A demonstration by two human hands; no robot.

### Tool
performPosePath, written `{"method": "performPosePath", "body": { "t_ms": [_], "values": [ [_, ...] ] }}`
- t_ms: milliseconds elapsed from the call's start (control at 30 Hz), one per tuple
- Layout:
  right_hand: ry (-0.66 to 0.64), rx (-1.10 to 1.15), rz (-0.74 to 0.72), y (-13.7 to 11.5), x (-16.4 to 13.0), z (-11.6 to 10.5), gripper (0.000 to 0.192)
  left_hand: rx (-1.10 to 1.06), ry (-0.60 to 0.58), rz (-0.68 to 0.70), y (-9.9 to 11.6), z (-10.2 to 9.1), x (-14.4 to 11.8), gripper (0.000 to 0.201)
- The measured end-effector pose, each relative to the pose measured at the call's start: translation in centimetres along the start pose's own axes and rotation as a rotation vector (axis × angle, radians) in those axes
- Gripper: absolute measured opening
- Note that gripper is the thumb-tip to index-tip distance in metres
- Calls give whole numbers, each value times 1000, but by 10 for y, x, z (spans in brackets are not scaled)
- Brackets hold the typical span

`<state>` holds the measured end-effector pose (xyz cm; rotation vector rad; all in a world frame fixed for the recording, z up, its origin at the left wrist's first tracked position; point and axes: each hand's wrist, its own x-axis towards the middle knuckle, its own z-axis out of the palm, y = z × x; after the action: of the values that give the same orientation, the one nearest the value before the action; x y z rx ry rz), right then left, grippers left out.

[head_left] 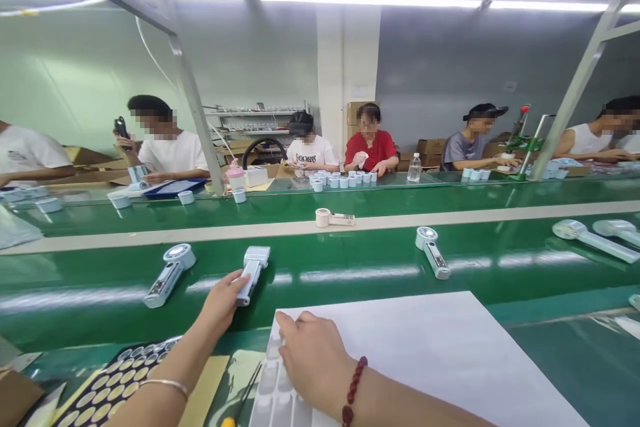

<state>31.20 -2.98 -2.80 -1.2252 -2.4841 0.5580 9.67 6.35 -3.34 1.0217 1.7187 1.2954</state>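
On the green belt [350,267], the left hand [223,303] reaches out and pinches the handle end of a pale device [251,272], steadying it. Right hand [310,360] rests fingers-down on a sticker sheet [273,390] at the tabletop's near edge, holding nothing.

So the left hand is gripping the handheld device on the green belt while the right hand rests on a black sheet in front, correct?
Not quite. In the head view the left hand does grip the handheld device on the green belt, but the right hand rests on a white sheet, not a black one, at its near left corner.
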Motion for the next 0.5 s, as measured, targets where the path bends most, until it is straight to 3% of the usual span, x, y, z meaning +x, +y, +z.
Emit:
{"method": "performPosePath", "body": {
  "t_ms": [133,267,367,500],
  "values": [
    [31,81,48,2,3,5,43,400,123,175,-2,-14,27,25],
    [43,164,94,1,2,3,42,818,408,257,6,-63,42,44],
    [10,144,87,-4,4,1,46,976,481,101,7,-110,57,50],
    [-16,50,105,-8,11,6,61,932,293,-165,4,-148,76,33]
  ]
}}
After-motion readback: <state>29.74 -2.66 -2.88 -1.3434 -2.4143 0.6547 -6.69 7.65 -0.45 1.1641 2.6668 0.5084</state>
